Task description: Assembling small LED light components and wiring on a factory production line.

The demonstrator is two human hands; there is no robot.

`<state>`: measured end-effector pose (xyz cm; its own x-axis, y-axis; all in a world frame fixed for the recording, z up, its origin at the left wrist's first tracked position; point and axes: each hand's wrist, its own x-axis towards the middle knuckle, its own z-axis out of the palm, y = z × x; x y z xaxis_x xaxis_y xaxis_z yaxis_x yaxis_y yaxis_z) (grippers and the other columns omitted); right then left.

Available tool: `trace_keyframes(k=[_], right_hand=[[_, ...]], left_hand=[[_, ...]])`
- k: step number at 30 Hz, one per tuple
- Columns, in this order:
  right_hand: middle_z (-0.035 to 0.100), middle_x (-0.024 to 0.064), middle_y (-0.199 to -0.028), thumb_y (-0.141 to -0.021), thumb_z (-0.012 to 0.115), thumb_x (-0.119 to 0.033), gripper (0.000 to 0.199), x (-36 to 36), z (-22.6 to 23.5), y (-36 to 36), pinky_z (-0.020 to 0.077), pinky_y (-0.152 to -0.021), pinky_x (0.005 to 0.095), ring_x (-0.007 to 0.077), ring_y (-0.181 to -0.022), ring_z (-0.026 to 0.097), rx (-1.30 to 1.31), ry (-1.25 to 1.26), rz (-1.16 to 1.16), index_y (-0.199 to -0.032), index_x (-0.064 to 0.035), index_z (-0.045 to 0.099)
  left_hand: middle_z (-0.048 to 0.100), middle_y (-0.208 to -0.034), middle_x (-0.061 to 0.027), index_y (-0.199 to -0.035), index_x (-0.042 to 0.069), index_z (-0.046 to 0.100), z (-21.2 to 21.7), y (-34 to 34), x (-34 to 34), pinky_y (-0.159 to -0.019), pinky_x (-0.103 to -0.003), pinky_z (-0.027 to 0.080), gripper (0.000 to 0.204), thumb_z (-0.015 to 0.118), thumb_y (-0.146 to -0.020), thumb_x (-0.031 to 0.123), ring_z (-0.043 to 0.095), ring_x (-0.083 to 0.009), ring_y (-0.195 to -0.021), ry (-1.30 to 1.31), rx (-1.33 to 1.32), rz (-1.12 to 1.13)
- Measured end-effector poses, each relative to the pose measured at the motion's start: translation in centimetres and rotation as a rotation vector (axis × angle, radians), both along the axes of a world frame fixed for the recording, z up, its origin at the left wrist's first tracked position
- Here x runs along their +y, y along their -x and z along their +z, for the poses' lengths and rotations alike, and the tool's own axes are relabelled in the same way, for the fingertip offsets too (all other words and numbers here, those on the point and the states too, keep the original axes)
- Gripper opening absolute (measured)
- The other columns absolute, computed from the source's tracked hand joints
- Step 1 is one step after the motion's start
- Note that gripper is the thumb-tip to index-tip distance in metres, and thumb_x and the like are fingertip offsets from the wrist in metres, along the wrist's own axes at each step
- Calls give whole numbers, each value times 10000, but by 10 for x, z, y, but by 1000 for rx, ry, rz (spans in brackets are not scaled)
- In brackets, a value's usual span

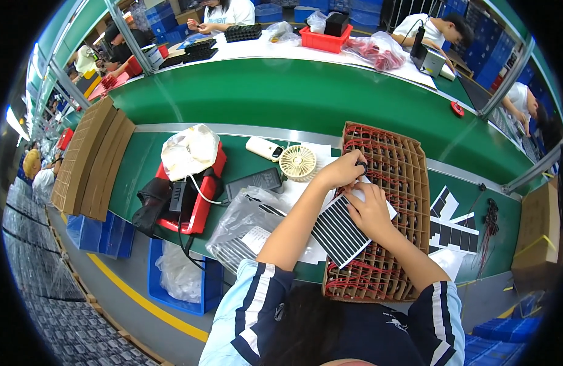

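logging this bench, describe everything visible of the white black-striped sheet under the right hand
The white paper-like sheet with parallel black strips lies slanted, overlapping the left side of the divided brown cardboard box. The right hand rests on its upper part, hiding some; the left hand is at its top end, contact unclear.

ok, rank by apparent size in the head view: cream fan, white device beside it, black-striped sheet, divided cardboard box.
Largest to smallest:
1. Divided cardboard box
2. Black-striped sheet, partly covered by the right hand
3. Cream fan
4. White device
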<state>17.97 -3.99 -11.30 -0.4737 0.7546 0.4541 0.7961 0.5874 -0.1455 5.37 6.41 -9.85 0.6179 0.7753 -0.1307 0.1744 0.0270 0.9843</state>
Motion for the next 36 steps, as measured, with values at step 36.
trace_keyframes(k=[36], right_hand=[[578,174,-800,-741,564,23,258,-79,146,-34,451,-707,356,246,-744,579,1092,718,543,-937,-16,400]], left_hand=[[580,-729,-109,-1094,18,384,0,0,-1,-493,-271,464,288,460,-832,113,574,-174,-620,13,-34,9]])
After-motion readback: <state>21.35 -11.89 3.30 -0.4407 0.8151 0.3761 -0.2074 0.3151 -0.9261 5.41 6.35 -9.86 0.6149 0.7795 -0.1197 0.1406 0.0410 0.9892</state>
